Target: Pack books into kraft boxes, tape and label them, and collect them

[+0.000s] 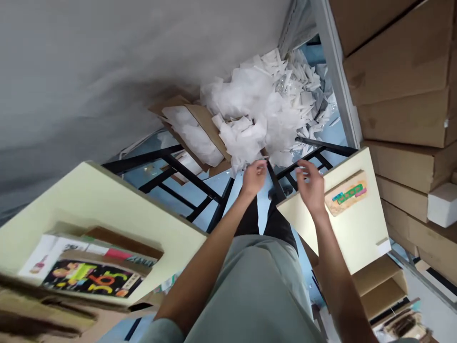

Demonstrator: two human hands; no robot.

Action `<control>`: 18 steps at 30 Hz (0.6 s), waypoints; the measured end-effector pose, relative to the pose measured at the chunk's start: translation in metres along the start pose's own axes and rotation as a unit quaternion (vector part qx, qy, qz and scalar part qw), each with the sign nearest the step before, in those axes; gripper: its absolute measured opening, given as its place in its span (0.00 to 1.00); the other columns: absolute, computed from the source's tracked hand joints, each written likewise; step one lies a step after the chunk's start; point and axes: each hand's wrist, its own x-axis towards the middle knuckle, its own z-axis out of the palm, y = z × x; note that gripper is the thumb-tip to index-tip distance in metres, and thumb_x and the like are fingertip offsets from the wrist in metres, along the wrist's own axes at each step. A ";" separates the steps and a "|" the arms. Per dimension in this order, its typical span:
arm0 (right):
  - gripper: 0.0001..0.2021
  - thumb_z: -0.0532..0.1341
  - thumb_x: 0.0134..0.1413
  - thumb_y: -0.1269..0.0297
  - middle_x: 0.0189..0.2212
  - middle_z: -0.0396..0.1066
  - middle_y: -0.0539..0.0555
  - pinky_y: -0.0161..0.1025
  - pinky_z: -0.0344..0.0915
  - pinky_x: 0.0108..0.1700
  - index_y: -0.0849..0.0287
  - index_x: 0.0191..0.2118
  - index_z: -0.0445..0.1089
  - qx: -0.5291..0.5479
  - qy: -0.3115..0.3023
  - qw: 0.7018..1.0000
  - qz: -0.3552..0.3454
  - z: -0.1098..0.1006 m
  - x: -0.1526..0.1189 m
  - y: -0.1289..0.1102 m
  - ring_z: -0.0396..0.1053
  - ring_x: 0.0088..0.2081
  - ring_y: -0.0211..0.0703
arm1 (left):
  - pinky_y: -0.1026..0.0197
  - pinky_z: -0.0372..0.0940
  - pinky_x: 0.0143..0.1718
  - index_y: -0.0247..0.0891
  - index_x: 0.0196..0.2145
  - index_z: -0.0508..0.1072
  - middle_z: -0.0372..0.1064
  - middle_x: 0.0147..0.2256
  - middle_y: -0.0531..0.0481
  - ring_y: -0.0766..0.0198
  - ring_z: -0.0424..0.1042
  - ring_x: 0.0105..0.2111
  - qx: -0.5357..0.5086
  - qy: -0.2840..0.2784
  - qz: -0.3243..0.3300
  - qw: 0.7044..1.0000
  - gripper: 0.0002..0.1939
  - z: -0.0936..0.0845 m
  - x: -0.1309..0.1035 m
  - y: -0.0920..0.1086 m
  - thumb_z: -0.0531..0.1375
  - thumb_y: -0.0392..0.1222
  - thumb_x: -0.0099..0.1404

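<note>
My left hand hovers before my legs at the near edge of a pile of white sheets. Its fingers are loosely bent, and I see nothing between them. My right hand is raised over the inner edge of the right cream tabletop, thumb and fingers curved apart, holding nothing. Both palms face inward with a gap between them. The white scraps are heaped on the floor beyond my hands. A tilted open cardboard box, also full of white sheets, lies at the heap's left.
On the left cream table sits a box of printed cards. A cardboard piece with a colourful label lies on the right table. Black metal legs stand below. Stacked brown cartons line the right; a grey sheet hangs at upper left.
</note>
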 end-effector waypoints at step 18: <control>0.41 0.72 0.63 0.54 0.70 0.73 0.69 0.59 0.65 0.74 0.63 0.75 0.61 -0.074 -0.237 0.942 0.228 0.281 0.240 0.106 0.71 0.72 0.64 | 0.48 0.77 0.57 0.40 0.50 0.79 0.83 0.50 0.41 0.53 0.83 0.47 0.041 0.097 -0.014 0.994 0.12 -0.075 0.213 -0.106 0.61 0.37 0.70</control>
